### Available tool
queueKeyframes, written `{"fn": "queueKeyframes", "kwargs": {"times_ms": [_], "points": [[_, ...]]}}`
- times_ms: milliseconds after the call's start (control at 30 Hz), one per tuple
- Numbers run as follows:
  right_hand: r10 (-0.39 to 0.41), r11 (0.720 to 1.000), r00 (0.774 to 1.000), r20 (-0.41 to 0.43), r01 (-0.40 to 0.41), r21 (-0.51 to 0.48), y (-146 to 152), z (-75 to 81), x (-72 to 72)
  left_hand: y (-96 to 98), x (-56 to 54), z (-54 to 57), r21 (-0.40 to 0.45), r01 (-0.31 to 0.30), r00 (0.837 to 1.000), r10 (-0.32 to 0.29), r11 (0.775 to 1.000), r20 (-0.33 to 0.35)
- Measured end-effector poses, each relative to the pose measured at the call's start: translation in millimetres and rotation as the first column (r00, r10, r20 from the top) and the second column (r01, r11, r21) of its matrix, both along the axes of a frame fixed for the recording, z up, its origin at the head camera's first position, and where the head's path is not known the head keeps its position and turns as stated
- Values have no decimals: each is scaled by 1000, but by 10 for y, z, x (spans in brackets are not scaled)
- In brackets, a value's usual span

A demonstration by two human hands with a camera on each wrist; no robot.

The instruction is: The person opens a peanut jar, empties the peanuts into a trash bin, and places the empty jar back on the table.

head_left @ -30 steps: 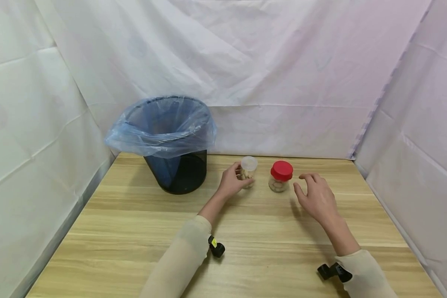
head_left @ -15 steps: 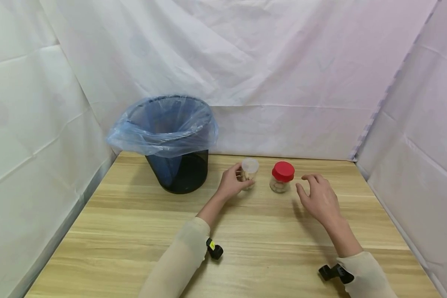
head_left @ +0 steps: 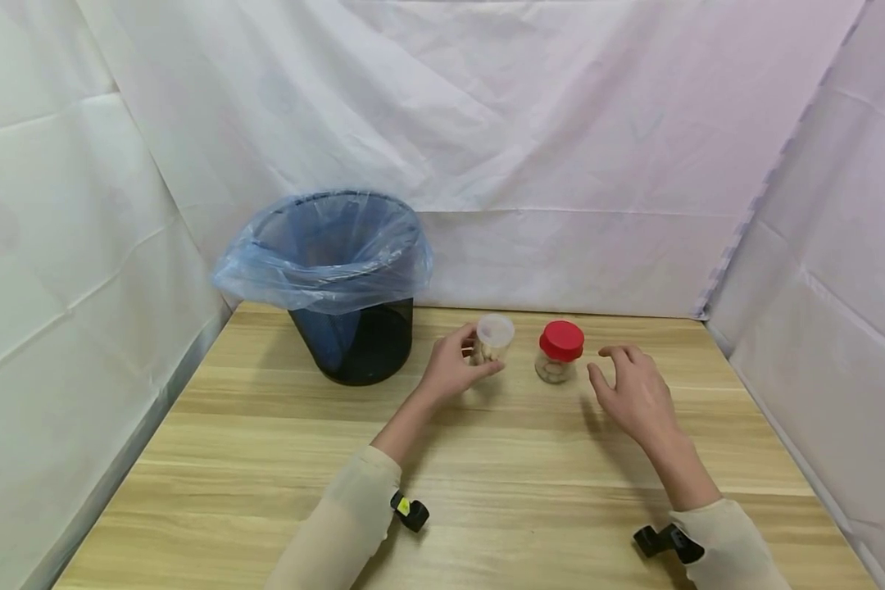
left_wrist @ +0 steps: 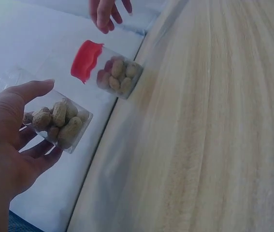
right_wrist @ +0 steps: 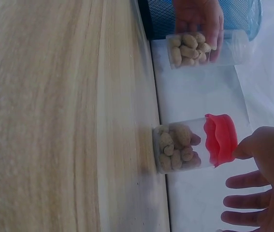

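My left hand grips a clear jar with a translucent lid, thumb on one side and fingers on the other. Peanuts fill the lower part of this jar, which is held slightly above the tabletop in the right wrist view. To its right stands a second clear jar, upright, with a red lid and peanuts inside. My right hand hovers just right of the red-lidded jar, fingers spread and loosely bent, holding nothing.
A black mesh bin lined with a blue plastic bag stands at the back left, close to my left hand. White cloth hangs behind and along both sides of the wooden table.
My left hand has raised the translucent-lidded jar a little off the table, and the left forearm has shifted slightly leftward. My right hand and the red-lidded jar stay nearly still.
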State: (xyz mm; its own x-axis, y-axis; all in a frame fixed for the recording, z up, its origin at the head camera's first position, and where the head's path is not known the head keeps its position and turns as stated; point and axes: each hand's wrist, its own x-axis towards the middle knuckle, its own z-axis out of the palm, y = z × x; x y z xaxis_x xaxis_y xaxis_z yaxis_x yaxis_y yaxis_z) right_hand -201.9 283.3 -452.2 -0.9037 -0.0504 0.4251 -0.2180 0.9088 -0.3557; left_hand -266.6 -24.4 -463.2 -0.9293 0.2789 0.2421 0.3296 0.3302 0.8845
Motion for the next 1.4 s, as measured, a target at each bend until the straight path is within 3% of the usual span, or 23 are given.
{"fn": "queueKeyframes", "kwargs": {"times_ms": [300,533,1000,1400], "points": [[13,1000,999,-32,-13,-1,-4,-19,2,-90,225,174,18,3,999,-2,1000,-36],[10,1000,999,-34,-10,-2,-3,-23,-2,-151,331,265,47,4,996,0,999,-86],[-5,1000,1000,-29,5,-6,7,-11,-9,-264,401,303,70,46,990,-36,996,-134],[3,1000,1000,-31,-3,-16,-19,28,2,-348,457,323,80,87,991,-78,993,-108]]}}
